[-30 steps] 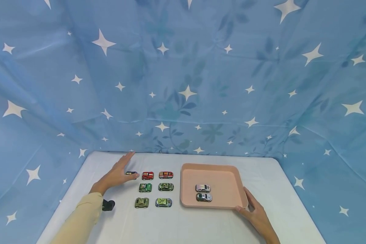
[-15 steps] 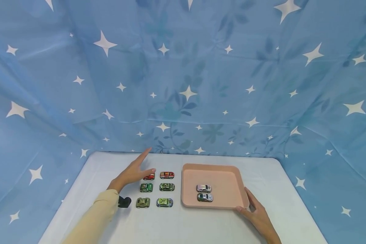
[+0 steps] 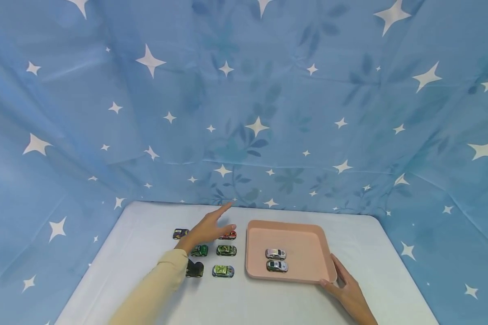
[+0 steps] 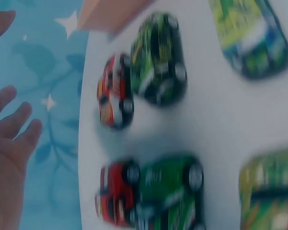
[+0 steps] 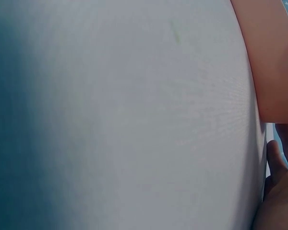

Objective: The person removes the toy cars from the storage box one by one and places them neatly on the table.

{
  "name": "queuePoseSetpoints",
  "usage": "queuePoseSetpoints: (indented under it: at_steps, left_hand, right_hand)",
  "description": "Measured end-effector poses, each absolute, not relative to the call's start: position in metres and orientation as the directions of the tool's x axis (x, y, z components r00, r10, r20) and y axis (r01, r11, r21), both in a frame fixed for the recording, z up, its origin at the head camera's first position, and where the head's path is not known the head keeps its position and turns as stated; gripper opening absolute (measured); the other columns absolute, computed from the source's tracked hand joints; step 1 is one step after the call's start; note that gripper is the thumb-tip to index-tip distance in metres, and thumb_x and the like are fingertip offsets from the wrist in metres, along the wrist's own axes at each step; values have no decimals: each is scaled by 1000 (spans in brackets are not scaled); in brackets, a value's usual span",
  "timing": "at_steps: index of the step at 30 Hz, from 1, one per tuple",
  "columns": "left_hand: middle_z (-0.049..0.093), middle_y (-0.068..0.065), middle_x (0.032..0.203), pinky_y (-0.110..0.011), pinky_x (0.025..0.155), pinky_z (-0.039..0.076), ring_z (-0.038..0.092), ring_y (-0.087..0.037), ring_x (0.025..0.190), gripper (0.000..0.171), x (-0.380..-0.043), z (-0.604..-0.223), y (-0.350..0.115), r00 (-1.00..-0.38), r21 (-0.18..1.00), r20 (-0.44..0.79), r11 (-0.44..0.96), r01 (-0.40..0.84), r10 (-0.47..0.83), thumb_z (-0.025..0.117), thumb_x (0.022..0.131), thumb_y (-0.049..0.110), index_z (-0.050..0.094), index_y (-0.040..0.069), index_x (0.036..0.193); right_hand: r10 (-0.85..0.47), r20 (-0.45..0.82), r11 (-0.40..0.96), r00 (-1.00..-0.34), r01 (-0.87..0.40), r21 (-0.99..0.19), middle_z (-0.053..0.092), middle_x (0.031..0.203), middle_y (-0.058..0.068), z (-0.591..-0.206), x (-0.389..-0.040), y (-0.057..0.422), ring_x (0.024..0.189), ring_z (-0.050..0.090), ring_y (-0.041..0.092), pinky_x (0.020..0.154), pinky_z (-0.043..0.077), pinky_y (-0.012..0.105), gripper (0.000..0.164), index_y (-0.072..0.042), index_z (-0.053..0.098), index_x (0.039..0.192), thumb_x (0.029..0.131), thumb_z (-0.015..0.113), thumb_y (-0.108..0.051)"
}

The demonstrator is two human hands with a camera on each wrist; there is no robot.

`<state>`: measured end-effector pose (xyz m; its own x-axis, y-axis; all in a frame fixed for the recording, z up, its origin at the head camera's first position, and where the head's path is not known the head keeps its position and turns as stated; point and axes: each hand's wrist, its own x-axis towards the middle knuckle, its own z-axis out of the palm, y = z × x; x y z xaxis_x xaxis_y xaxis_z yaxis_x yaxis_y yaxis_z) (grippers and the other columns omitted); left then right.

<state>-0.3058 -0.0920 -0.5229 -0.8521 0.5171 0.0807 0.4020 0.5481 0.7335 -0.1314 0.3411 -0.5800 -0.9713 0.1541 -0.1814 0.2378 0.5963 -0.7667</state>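
Note:
My left hand [image 3: 206, 229] hovers over the back row of toy cars, thumb and fingers spread, holding nothing. It is nearest a red toy car [image 3: 229, 235], partly hidden by the thumb. In the left wrist view the fingers [image 4: 26, 136] are apart from that car [image 4: 114, 93] and the camouflage-green car [image 4: 158, 62]. Another red car [image 4: 116, 196] shows there; the arm hides it in the head view. My right hand [image 3: 350, 294] grips the near right corner of a pink tray [image 3: 305, 246], thumb at the front rim, fingers along the right side. Two silvery cars [image 3: 275, 253] sit inside.
Left of the tray stand a dark blue car [image 3: 180, 233], a green car [image 3: 200, 251] and a yellow-green car [image 3: 222, 271]. A black wrist camera [image 3: 194, 268] covers another car. A blue starred curtain [image 3: 244, 113] borders the white table [image 3: 244, 302].
My left hand has moved right over the back row, from the dark blue car past the first red car to the second. The right hand stays at the tray corner. The view shifts slightly.

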Motion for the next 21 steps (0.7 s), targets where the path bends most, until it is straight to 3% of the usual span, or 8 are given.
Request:
queuePoseSetpoints:
  at_steps: [6, 13, 21]
  left_hand:
    - [29, 6, 158, -51, 110, 35, 33, -23, 143, 74, -303, -523, -67, -807, 732, 103, 505, 457, 582, 60, 94, 50, 22, 36, 155]
    - [34, 8, 155, -43, 109, 38, 40, -21, 138, 68, -297, -523, -41, -758, 721, 102, 477, 503, 645, 61, 95, 45, 28, 35, 153]
    - [42, -5, 152, -49, 106, 41, 47, -31, 133, 63, -291, -524, -12, -723, 770, 106, 404, 494, 683, 61, 96, 38, 33, 30, 153]
  right_hand:
    - [170, -205, 592, -964, 266, -761, 19, 160, 17, -584, -134, 343, 145, 16, 45, 110, 17, 68, 96, -25, 12, 159, 86, 69, -52]
    - [181, -212, 581, -960, 278, -765, 18, 161, 16, -588, -133, 342, 146, 16, 43, 111, 15, 67, 98, -23, 12, 159, 85, 70, -53]
    - [157, -191, 574, -969, 247, -781, 17, 161, 14, -585, -133, 342, 146, 15, 41, 112, 15, 66, 93, -23, 12, 159, 88, 68, -50]
